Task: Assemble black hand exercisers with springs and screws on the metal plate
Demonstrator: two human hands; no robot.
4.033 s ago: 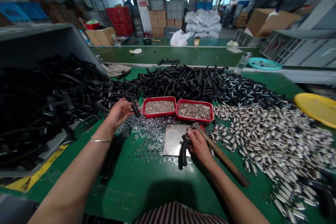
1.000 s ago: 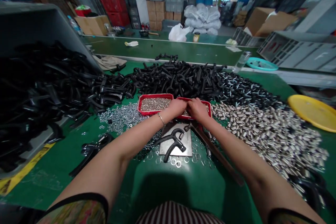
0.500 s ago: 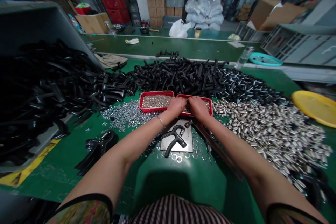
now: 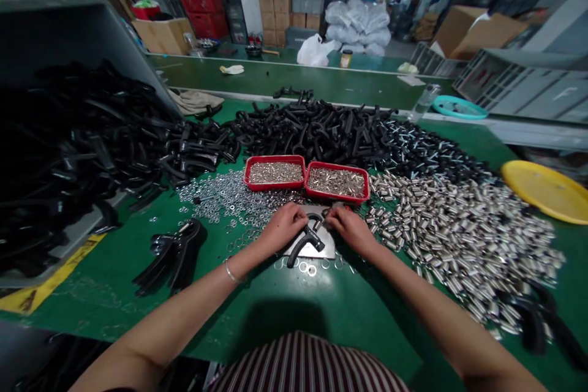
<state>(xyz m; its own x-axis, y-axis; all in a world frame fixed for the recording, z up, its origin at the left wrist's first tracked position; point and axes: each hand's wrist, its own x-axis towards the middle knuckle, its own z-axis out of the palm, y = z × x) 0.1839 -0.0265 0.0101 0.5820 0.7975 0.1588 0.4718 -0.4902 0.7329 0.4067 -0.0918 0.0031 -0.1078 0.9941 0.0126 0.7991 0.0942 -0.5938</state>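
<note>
My left hand and my right hand meet over a black Y-shaped plastic handle lying on a small metal plate. The left hand's fingers curl onto the handle's fork. The right hand pinches at its top end; what it holds there is too small to make out. Just beyond the hands stand two red trays, the left tray and the right tray, both full of small silver parts. Loose washers lie around the plate.
A big heap of black handles lies behind the trays, and more spill from a grey bin at left. Silver sleeves cover the right side. Several finished black pieces lie left. A yellow dish sits far right.
Both hands have drawn back from the right red tray to the black handle on the metal plate. Four seconds ago the left hand reached at the heap and the right held a hammer.
</note>
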